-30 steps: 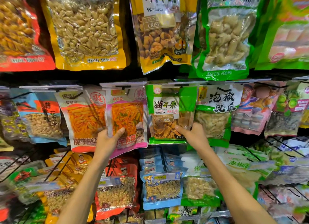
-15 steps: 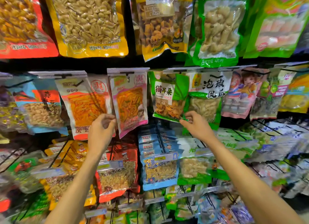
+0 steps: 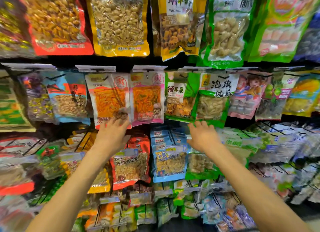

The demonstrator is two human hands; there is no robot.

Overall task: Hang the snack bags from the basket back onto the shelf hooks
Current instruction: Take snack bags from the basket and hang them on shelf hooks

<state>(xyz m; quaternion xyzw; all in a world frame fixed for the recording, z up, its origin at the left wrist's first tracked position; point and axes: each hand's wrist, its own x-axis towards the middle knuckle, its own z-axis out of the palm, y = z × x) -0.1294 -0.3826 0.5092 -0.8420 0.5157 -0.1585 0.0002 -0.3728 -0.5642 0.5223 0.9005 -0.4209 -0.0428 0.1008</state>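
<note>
My left hand [image 3: 112, 136], grip slack and empty, touched the lower edge of the orange snack bag [image 3: 110, 100] hanging on its shelf hook [image 3: 96, 70]; my right hand [image 3: 202, 136], fingers spread, hovered below the green bag [image 3: 180, 100].

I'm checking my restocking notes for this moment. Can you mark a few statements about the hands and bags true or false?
1. The left hand touches the lower edge of the white-and-orange bag. True.
2. The right hand grips a bag. False: it holds nothing and is below the green bag.
3. The pink bag hangs between those two bags. True.
4. The yellow peanut bag hangs below the hands. False: it hangs in the top row.
</note>
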